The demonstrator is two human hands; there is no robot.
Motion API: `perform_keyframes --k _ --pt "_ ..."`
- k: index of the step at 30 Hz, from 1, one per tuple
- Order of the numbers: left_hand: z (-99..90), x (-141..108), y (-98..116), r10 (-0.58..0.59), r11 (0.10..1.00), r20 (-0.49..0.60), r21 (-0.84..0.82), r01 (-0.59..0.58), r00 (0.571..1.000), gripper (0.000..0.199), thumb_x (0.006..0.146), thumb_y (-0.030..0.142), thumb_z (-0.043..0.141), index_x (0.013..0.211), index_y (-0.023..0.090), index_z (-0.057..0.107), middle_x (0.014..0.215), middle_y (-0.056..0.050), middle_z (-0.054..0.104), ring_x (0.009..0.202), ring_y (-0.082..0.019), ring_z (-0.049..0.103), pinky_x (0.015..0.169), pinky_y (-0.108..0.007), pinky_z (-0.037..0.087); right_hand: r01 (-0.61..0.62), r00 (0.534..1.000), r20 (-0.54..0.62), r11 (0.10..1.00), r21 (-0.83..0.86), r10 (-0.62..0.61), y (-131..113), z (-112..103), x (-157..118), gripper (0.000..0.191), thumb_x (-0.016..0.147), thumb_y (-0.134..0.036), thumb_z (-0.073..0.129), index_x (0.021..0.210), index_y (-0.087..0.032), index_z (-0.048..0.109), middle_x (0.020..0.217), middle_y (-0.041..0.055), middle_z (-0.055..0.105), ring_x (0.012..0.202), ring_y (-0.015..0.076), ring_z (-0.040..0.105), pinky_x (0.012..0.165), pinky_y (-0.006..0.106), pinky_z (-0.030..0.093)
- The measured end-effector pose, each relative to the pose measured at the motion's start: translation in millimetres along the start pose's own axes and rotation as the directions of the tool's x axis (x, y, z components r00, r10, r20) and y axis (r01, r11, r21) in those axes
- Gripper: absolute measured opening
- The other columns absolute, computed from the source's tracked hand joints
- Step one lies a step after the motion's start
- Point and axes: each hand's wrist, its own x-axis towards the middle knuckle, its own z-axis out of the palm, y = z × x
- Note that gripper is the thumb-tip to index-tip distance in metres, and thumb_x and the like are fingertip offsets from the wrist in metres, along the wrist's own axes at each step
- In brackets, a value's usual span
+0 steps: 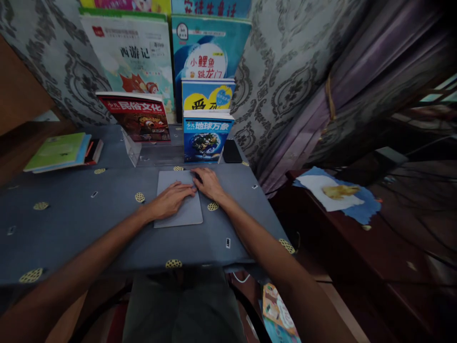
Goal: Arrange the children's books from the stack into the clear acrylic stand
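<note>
A thin, plain grey rectangular booklet or board (178,219) lies flat on the table in front of me. My left hand (174,199) rests on its middle, fingers stretched out to the right. At the upper right edge of the grey piece is my right hand (207,183), its fingers extended and touching the edge near the left fingertips. Neither hand visibly grips anything. Just beyond, a blue book with a globe on its cover (206,143) and a red-covered book (143,119) stand upright in a clear stand (133,150).
More picture books, such as a white one (132,52) and a teal one (214,40), stand behind. A dark phone (232,151) lies right of the stand. Stacked books (59,150) lie left on the patterned tablecloth (71,224). Right, a dark red cabinet (342,247) carries cloths (321,193).
</note>
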Motion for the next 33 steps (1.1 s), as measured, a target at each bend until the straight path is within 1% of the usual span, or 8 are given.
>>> perform_keyframes --k 8,18,22,25,27,28,30,33 --pt "9.3 -23.7 52.5 0.173 0.967 0.064 -0.199 -0.157 0.983 0.05 0.083 -0.005 0.036 0.113 0.025 0.063 0.131 0.0 0.071 0.139 -0.014 0.051 0.123 -0.046 0.027 -0.004 1.0 0.009 1.0 -0.003 0.004 2.2 1.1 -0.1 0.037 0.096 -0.021 0.054 0.132 -0.018 0.061 0.132 0.0113 0.067 0.124 0.0277 0.056 0.105 0.046 0.041" --pt "9.8 -27.2 65.4 0.104 0.961 0.054 -0.263 -0.087 0.993 0.049 0.079 -0.005 0.037 0.105 0.025 0.066 0.123 0.001 0.075 0.135 -0.014 0.055 0.123 -0.048 0.029 -0.018 1.0 0.009 1.0 -0.022 0.018 -2.4 -1.5 -2.3 0.036 0.096 -0.02 0.054 0.132 -0.018 0.061 0.133 0.0117 0.067 0.125 0.0265 0.056 0.106 0.045 0.041" --pt "4.4 -25.8 70.9 0.044 0.918 0.085 -0.397 -0.007 0.995 0.041 0.085 0.001 0.039 0.101 0.025 0.068 0.119 0.0 0.076 0.133 -0.017 0.058 0.124 -0.048 0.027 -0.01 1.0 0.0 0.999 -0.033 0.01 -6.2 -3.1 -4.0 0.036 0.096 -0.018 0.054 0.131 -0.018 0.061 0.132 0.0125 0.067 0.124 0.0271 0.056 0.106 0.045 0.041" --pt "-2.4 -23.2 59.2 -0.073 0.833 0.056 -0.545 0.092 0.996 0.033 0.092 0.012 0.04 0.101 0.023 0.069 0.117 -0.004 0.077 0.124 -0.021 0.064 0.117 -0.044 0.039 -0.004 1.0 -0.004 0.999 -0.047 0.004 -9.1 -3.9 -5.5 0.035 0.096 -0.018 0.052 0.13 -0.019 0.062 0.132 0.012 0.067 0.124 0.0273 0.056 0.105 0.046 0.042" --pt "-9.1 -20.8 38.0 -0.207 0.838 -0.041 -0.522 0.156 0.977 0.032 0.092 0.015 0.039 0.104 0.021 0.069 0.118 -0.007 0.076 0.119 -0.022 0.066 0.108 -0.041 0.048 -0.001 1.0 -0.003 0.998 -0.056 0.001 -10.5 -4.5 -6.2 0.034 0.097 -0.018 0.051 0.129 -0.019 0.062 0.132 0.0118 0.067 0.124 0.0271 0.056 0.105 0.045 0.041" --pt "-12.9 -19.7 23.9 -0.278 0.868 -0.122 -0.456 0.195 0.953 0.034 0.091 0.014 0.039 0.105 0.02 0.068 0.118 -0.007 0.075 0.117 -0.022 0.067 0.107 -0.04 0.049 0.0 1.0 -0.001 0.998 -0.059 0.0 -11.0 -4.9 -6.4 0.034 0.097 -0.018 0.051 0.129 -0.019 0.062 0.133 0.0119 0.067 0.124 0.027 0.056 0.105 0.045 0.042" --pt "-19.9 -17.9 -6.8 -0.42 0.905 -0.313 -0.21 0.369 0.852 0.038 0.085 0.01 0.039 0.109 0.021 0.066 0.114 -0.005 0.075 0.11 -0.021 0.068 0.103 -0.039 0.051 0.001 1.0 0.004 0.998 -0.067 -0.001 -11.8 -6.0 -6.9 0.034 0.097 -0.017 0.051 0.129 -0.019 0.062 0.134 0.0128 0.066 0.124 0.0271 0.057 0.104 0.045 0.042" --pt "-25.3 -17.3 -45.3 -0.475 0.875 -0.403 -0.123 0.468 0.783 0.04 0.083 0.009 0.039 0.114 0.018 0.063 0.115 -0.01 0.072 0.11 -0.026 0.065 0.102 -0.048 0.05 0.001 1.0 0.006 0.997 -0.081 -0.001 -13.8 -8.0 -7.8 0.034 0.097 -0.016 0.05 0.129 -0.017 0.062 0.134 0.0142 0.065 0.126 0.028 0.056 0.105 0.047 0.041"
